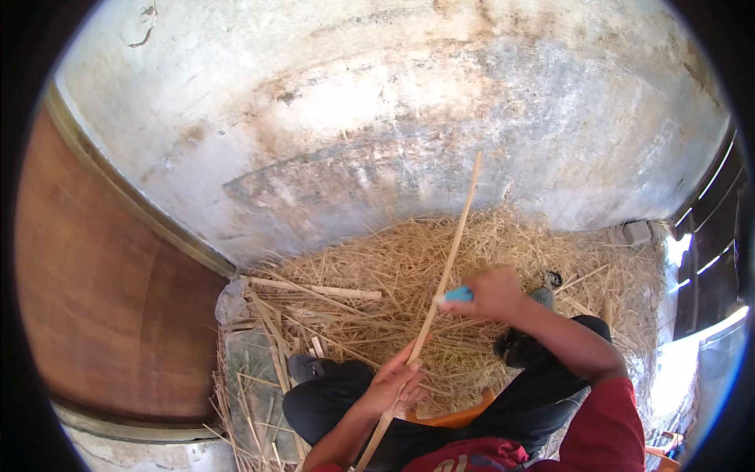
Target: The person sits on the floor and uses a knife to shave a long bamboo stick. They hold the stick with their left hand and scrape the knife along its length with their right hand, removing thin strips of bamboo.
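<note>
My left hand [397,383] is wrapped round a long, pale strip of wood or bamboo [452,256] near its lower part. The strip slants up and to the right, its far end standing out against the wall and its near end passing beside my left forearm. My right hand [495,293], slightly smeared by motion, is closed on a small blue-handled tool [458,294]. The tool's front end meets the strip about halfway along. Its blade or tip is too blurred to make out.
Shavings [362,244] cover the ground between my feet and the stained wall [354,118]. A thicker pale stick [338,291] and several thin strips lie at left, by a grey slab [248,370]. A brown door [110,275] stands left; a grey block [636,232] sits far right.
</note>
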Demonstrator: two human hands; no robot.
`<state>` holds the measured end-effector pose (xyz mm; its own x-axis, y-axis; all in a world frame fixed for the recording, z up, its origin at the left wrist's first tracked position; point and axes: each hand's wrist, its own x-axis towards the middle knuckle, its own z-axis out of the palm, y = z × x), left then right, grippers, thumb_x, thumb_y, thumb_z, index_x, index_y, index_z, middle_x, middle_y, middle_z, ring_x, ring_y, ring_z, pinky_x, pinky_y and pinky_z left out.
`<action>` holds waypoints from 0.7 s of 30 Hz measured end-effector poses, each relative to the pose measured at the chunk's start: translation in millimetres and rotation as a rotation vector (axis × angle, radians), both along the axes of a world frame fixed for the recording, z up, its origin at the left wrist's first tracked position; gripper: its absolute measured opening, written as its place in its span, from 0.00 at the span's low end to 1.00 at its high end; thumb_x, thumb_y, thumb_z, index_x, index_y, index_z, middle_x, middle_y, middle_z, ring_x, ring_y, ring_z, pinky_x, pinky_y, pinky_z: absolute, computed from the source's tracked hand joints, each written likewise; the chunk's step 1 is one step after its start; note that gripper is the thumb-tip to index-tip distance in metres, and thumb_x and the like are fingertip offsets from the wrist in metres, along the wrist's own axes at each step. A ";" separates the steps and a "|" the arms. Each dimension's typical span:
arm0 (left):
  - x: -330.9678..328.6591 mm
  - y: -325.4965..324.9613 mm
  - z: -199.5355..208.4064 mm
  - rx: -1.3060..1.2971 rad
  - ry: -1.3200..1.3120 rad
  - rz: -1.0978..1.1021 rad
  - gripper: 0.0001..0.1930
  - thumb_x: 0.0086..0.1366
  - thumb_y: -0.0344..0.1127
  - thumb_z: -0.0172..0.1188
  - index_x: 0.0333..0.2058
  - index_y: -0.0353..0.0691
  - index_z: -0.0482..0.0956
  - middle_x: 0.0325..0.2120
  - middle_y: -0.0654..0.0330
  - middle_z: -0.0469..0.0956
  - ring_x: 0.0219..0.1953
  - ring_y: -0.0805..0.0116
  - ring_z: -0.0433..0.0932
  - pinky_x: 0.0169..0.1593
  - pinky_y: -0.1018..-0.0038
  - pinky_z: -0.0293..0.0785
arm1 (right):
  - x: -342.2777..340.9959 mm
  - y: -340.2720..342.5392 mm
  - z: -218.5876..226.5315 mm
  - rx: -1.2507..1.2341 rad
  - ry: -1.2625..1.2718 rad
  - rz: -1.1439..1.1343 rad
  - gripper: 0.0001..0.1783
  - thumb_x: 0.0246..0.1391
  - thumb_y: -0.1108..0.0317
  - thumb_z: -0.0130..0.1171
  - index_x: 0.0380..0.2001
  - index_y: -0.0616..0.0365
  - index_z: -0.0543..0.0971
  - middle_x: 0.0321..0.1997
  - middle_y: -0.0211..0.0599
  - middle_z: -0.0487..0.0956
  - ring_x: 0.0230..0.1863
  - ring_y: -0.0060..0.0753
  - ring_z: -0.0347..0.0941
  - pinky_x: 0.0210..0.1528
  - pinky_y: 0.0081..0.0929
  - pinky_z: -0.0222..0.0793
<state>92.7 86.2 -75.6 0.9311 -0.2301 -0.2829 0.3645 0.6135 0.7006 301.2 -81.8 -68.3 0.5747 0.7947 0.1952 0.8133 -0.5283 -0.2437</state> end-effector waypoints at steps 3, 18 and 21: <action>-0.5 3.8 2.7 0.034 0.013 -0.004 0.28 0.72 0.36 0.43 0.67 0.42 0.46 0.10 0.69 0.58 0.08 0.80 0.56 0.18 0.81 0.57 | 25.1 -1.1 -3.2 -0.027 0.011 -0.133 0.43 0.45 0.22 0.44 0.17 0.55 0.79 0.11 0.39 0.73 0.14 0.43 0.74 0.17 0.38 0.68; -9.6 1.6 3.2 0.407 0.022 -0.058 0.32 0.71 0.33 0.45 0.68 0.44 0.40 0.15 0.70 0.61 0.13 0.83 0.60 0.17 0.83 0.59 | 1.3 3.4 -11.0 -0.197 0.176 -0.136 0.43 0.47 0.23 0.42 0.16 0.55 0.79 0.13 0.42 0.74 0.19 0.44 0.75 0.23 0.42 0.70; -10.8 -1.9 -8.7 0.491 -0.036 -0.008 0.33 0.71 0.32 0.46 0.68 0.44 0.39 0.17 0.70 0.63 0.15 0.85 0.61 0.17 0.83 0.60 | -21.5 6.5 -13.6 -0.121 0.099 0.053 0.42 0.45 0.22 0.45 0.13 0.55 0.77 0.11 0.39 0.73 0.14 0.44 0.73 0.19 0.39 0.68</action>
